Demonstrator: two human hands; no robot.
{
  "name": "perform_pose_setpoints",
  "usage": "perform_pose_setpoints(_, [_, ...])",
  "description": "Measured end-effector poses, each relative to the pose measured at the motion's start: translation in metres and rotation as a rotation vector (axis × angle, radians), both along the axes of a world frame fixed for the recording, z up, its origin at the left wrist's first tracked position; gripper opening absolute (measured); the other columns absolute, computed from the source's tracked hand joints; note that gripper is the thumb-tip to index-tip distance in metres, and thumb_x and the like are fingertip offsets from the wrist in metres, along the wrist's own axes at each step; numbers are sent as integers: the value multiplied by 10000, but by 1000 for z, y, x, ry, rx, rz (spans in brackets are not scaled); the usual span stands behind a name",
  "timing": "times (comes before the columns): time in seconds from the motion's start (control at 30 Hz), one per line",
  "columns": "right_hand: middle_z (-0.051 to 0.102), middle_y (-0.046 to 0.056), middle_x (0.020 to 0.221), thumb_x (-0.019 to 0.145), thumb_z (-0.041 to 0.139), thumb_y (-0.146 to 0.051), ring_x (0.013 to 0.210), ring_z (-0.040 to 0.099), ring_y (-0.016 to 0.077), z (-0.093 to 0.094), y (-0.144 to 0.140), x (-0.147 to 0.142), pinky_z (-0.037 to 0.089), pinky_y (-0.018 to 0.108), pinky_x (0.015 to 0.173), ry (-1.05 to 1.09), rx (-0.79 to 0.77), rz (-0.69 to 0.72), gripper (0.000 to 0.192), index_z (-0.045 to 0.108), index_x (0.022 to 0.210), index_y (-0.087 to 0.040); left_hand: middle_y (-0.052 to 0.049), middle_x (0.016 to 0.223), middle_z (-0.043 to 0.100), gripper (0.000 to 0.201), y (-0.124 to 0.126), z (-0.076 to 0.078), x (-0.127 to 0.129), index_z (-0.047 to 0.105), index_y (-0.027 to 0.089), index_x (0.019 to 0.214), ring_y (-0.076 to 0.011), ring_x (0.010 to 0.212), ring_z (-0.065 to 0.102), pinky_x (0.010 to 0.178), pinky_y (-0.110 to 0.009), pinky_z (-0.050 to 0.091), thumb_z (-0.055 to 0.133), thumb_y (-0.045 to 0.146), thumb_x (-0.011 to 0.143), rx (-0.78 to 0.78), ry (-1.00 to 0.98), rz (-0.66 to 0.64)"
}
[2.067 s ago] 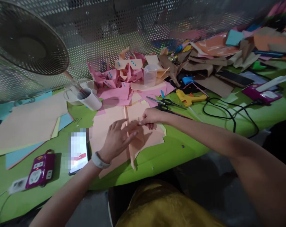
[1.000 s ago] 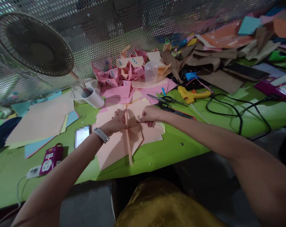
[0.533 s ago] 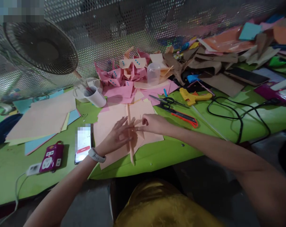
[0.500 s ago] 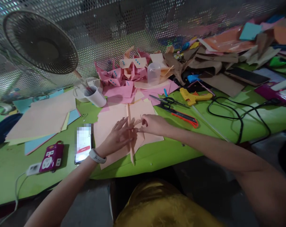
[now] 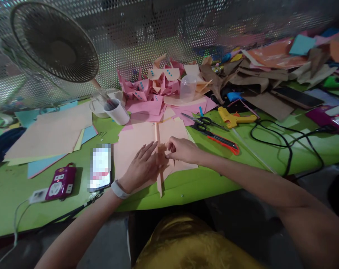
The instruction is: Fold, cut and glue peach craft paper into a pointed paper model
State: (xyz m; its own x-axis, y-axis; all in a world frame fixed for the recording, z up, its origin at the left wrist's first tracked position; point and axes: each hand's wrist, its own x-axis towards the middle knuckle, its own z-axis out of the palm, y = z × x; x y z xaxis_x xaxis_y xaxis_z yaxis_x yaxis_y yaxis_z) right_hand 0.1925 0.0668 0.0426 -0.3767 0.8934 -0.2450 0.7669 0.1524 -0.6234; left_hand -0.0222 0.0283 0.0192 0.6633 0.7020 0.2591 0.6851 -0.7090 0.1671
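A peach paper sheet (image 5: 132, 140) lies on the green table (image 5: 214, 179) in front of me, with a raised fold running down its middle like a narrow strip (image 5: 159, 164). My left hand (image 5: 142, 166), a white band on its wrist, lies flat on the sheet just left of that fold, fingers spread. My right hand (image 5: 180, 149) pinches the paper at the fold, right of the left hand's fingertips.
A phone (image 5: 100, 168) lies left of the sheet, a purple power strip (image 5: 58, 182) beyond it. Scissors (image 5: 203, 120), an orange cutter (image 5: 222, 138), a yellow glue gun (image 5: 235, 117) with black cable lie right. Pink folded papers (image 5: 149, 89), a white cup (image 5: 119, 111), a fan (image 5: 55, 43) stand behind.
My left hand slid along the fold, up towards the far end, then back down near me. My right hand kept its pinch on the paper. The view shifted slightly.
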Motion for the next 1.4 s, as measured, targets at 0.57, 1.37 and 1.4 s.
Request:
perform_pose_setpoints(0.57, [678,13,891,859,659,-202,798,597,158,-11,0,4,366,255,644,66,244,47,228,641,1086,-222,-104,965,646,314,-3,11,10,668,164,1025,-238,830,559,707,-386,466,511,423,944,226,134,41])
perform_pose_setpoints(1.37, [681,70,911,969,471,-113,831,550,179,-27,-11,16,431,314,707,-81,943,382,219,687,990,-135,-82,884,636,118,8,9,11,592,165,940,-199,739,559,575,-330,471,497,189,874,104,57,-5])
perform_pose_setpoints(1.4, [681,74,906,962,475,-105,819,544,184,-28,-11,16,428,322,698,-89,969,393,216,689,986,-126,-83,889,638,108,8,9,11,591,167,925,-199,741,558,578,-331,472,499,190,873,99,57,-7])
